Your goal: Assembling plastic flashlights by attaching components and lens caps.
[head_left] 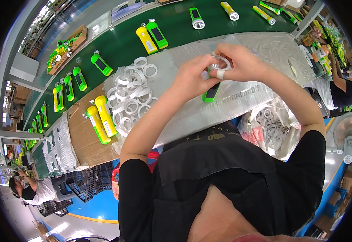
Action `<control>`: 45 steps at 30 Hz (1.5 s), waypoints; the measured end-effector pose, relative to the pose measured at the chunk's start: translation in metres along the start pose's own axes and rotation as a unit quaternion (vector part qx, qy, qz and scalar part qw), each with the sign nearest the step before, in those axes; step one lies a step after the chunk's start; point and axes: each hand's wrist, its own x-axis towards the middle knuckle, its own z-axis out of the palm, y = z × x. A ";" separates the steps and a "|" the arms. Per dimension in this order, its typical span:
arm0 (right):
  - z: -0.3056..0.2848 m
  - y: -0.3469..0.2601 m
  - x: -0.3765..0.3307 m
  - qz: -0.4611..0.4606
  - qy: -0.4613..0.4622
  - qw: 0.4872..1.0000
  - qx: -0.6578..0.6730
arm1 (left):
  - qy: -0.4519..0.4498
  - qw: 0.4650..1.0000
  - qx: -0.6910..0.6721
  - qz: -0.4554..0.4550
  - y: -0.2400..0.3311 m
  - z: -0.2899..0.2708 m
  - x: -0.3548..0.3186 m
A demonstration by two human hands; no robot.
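Your right hand (242, 62) has a half-curled grip on a white plastic ring (227, 62); your left hand's (190, 76) hold is hidden. Right of the white-ring pile (131, 97), align the ring squarely with the green, black-panelled flashlight (211, 93); apply even pressure.

Piled rings (135, 84) were noted as white, the nearest torch (211, 93) green and black, the belt (174, 22) dark green.

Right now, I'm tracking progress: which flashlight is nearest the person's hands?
The green flashlight partly hidden by the left hand; all others lie farther away.
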 end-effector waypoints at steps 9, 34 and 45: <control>-0.016 -0.006 -0.013 -0.107 0.128 0.974 0.152 | -0.272 0.778 -0.514 -0.239 0.008 -0.033 -0.015; 0.054 0.227 0.155 0.080 0.302 0.936 -0.162 | -0.081 0.909 0.328 -0.244 -0.193 -0.033 0.084; 0.091 0.037 0.054 0.234 0.129 0.706 0.656 | 0.048 0.992 0.107 -0.045 -0.038 -0.034 0.002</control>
